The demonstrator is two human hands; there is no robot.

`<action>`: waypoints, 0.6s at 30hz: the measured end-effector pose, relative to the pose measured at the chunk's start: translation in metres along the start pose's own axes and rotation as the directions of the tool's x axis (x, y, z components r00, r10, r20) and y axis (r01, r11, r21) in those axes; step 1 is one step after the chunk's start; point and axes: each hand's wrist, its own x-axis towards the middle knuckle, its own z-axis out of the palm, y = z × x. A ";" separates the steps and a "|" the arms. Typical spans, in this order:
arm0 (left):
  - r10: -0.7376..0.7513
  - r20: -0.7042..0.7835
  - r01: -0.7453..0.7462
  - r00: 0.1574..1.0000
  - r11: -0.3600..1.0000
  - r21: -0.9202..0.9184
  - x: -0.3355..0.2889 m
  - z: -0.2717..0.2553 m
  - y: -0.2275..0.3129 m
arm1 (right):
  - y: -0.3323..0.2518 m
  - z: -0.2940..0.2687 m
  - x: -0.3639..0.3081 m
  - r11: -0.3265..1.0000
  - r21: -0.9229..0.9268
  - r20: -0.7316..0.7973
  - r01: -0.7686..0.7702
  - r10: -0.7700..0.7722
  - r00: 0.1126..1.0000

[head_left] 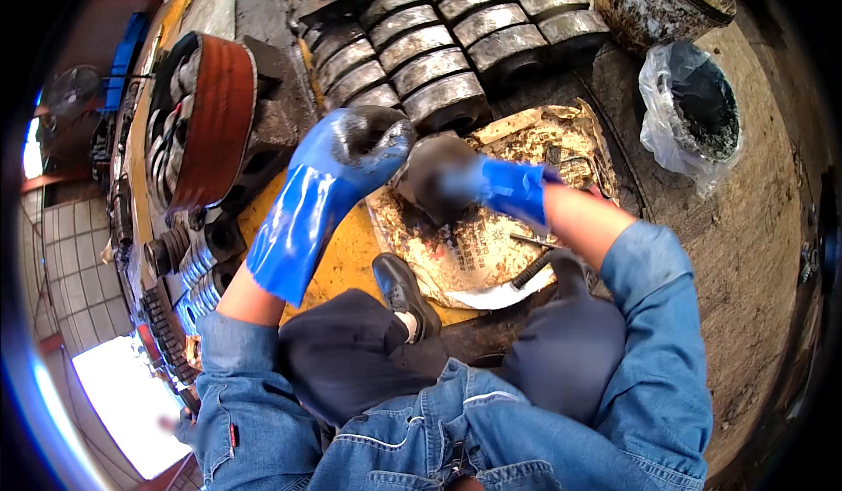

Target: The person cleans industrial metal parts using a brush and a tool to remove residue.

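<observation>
My left hand [364, 144], in a long blue rubber glove with blackened, greasy fingers, is curled closed in front of the metal rollers [447, 96]. What it grips, if anything, is hidden. Right beside it is my right hand [447, 179], also blue-gloved and dark with grease; motion smears its fingers, so their state cannot be made out. Both hands are above a dirty, oil-stained sack [474, 250] spread between my legs. A dark ribbed rod [532, 269] lies on the sack near my right knee.
Rows of greasy rollers fill the far middle. To the left stands a red-brown ring-shaped housing [219, 122] beside several coiled springs [197, 267]. At the right are a grimy bucket [649, 8] and a plastic-lined container of dark grease [702, 109]. My shoe [408, 298] rests by the sack.
</observation>
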 end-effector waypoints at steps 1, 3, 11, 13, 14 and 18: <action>0.086 -0.022 -0.085 0.996 0.996 0.036 -0.020 -0.011 0.009 | -0.024 -0.010 -0.003 0.961 -0.273 -0.002 0.045 -0.047 0.999; 0.177 -0.147 -0.176 0.973 0.984 0.018 -0.057 -0.020 0.013 | -0.076 -0.028 -0.018 0.636 -0.759 0.063 0.139 -0.140 0.988; 0.207 -0.175 -0.210 0.963 0.978 0.006 -0.119 0.011 0.021 | -0.139 -0.059 -0.109 0.154 -0.977 0.131 0.147 -0.109 0.985; 0.098 -0.306 -0.145 0.947 0.980 -0.136 -0.120 0.028 0.010 | -0.118 -0.046 -0.114 0.413 -0.905 0.089 0.102 -0.051 0.995; 0.088 -0.292 -0.096 0.952 0.995 -0.012 -0.121 0.027 0.006 | -0.110 -0.045 -0.121 0.191 -0.980 0.056 0.048 0.032 0.998; -0.011 0.012 0.004 1.000 0.857 0.516 -0.091 0.048 -0.005 | 0.042 -0.117 -0.117 -0.046 -0.918 -0.396 -0.393 0.135 0.908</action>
